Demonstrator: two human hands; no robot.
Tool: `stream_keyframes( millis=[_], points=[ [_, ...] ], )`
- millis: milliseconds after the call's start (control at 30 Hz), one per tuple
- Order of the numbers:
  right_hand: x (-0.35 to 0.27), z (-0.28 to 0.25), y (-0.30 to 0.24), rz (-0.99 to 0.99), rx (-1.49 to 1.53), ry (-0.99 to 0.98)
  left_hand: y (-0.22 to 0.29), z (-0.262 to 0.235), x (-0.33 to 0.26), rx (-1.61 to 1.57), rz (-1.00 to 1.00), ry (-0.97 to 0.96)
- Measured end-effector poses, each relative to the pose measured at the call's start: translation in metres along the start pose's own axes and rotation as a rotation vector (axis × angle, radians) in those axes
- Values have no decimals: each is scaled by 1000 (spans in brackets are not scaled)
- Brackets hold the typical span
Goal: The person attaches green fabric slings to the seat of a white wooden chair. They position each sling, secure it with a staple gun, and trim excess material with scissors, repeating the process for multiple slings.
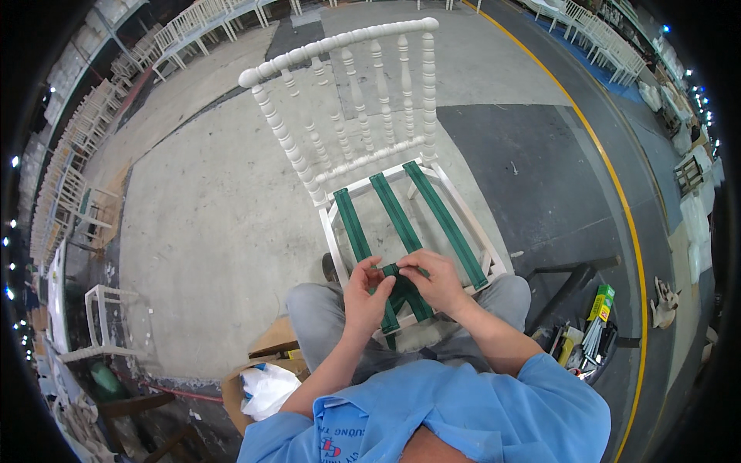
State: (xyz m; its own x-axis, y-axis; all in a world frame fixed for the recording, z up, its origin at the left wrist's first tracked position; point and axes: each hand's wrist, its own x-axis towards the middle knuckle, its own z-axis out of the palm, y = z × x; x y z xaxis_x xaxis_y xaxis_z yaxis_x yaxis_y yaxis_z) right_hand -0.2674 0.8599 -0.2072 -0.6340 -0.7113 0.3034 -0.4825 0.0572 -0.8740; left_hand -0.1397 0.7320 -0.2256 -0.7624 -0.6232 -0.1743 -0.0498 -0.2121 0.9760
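Before me stands a white chair (384, 83) with turned spindles in its back and an open seat frame (461, 197). Three green webbing straps (445, 220) run from the back of the seat to its front. Over the front part of the seat, between my knees, my left hand (364, 297) and my right hand (434, 279) are close together. Both pinch the end of another piece of green webbing (391, 270), which hangs down between the left and middle straps. The fingers of both hands are bent closed on it.
An open cardboard box with a white plastic bag (268, 390) stands by my left leg. At my right is a tray of tools (590, 343) with a green and yellow box (602, 302). A white chair frame (100, 324) sits at left; rows of white chairs (204, 27) line the back.
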Motion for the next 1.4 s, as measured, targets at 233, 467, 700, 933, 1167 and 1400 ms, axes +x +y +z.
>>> stream_keyframes(
  millis=[233,467,700,933,1167,1400],
  points=[
    [32,8,23,25,-27,-1,-3,-1,37,522,381,81],
    [102,16,76,92,-201,-159,-34,-13,130,651,402,34],
    [208,79,188,257,-323,-149,-85,-31,243,807,336,155],
    [260,112,255,154,-456,-142,-113,-26,263,1079,362,147],
    [268,122,265,251,-702,-240,-125,-28,274,1206,339,70],
    [268,107,252,362,-583,-210,-125,-21,275,1339,281,19]
  ],
)
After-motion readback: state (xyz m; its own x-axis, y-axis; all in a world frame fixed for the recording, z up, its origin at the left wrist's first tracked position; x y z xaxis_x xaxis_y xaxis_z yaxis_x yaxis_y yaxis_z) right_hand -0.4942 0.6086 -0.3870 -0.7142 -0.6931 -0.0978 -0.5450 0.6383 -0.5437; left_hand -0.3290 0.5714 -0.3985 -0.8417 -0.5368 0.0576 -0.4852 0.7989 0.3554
